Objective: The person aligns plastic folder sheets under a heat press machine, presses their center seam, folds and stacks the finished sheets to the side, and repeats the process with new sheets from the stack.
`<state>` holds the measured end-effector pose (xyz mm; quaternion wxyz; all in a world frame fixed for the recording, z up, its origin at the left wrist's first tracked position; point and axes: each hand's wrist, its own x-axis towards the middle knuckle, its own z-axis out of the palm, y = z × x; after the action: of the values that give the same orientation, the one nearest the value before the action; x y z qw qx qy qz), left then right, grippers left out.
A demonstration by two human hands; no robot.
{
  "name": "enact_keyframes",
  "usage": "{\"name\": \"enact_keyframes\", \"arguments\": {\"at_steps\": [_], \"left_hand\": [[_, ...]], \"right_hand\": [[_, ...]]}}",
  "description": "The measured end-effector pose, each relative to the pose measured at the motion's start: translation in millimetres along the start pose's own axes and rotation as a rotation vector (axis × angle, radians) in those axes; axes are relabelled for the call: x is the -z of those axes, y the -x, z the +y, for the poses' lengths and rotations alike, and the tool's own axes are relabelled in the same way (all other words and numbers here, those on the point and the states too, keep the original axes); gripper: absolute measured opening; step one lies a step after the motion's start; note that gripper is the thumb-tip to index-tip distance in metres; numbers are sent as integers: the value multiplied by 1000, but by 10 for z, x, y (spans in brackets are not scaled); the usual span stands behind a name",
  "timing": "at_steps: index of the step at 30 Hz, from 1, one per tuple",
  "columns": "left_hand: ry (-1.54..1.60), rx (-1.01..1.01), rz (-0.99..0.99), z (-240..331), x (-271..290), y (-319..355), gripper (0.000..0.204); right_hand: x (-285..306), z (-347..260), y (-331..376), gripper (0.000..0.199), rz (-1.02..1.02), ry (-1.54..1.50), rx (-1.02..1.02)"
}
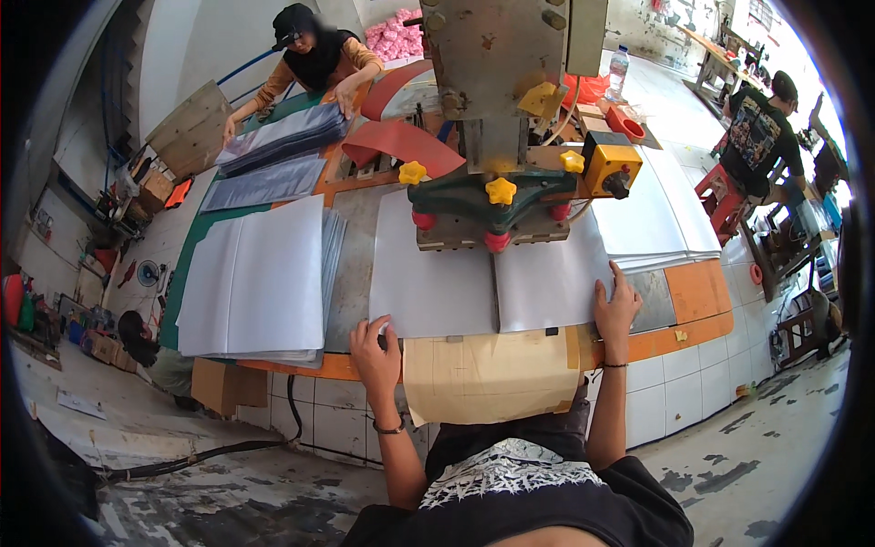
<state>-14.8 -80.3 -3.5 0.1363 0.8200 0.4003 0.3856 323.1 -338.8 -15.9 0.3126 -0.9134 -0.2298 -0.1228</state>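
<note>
While the press head (497,118) sits at the top middle of the frame, the person's two hands rest on a white folded sheet (488,278) spread across the table (697,292) in the centre. At the sheet's lower left corner the left hand (376,351) has its grip pinched on the edge, fingers curled over it. At the lower right edge the right hand (615,305) lies flat, grip released, fingers stretched out and pressing down on the sheet. Just below the sheet, a brown paper panel (492,374) hangs over the table's front edge, between the two forearms. Left of centre lies a stack of white sheets (255,283), well apart from the hands. At the upper left another person (310,55) leans over a pile of greyish sheets (283,137). At the upper right a third person (756,137) sits on a red stool (720,196), facing away.
</note>
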Motion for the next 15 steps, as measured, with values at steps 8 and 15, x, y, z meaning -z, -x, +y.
{"name": "enact_keyframes", "arguments": {"at_steps": [8, 15], "left_hand": [[26, -12, 11, -55, -16, 4, 17], [24, -12, 22, -49, 1, 11, 16]], "right_hand": [[-43, 13, -30, 49, 31, -11, 17], [-31, 27, 4, 48, 50, 5, 49]]}}
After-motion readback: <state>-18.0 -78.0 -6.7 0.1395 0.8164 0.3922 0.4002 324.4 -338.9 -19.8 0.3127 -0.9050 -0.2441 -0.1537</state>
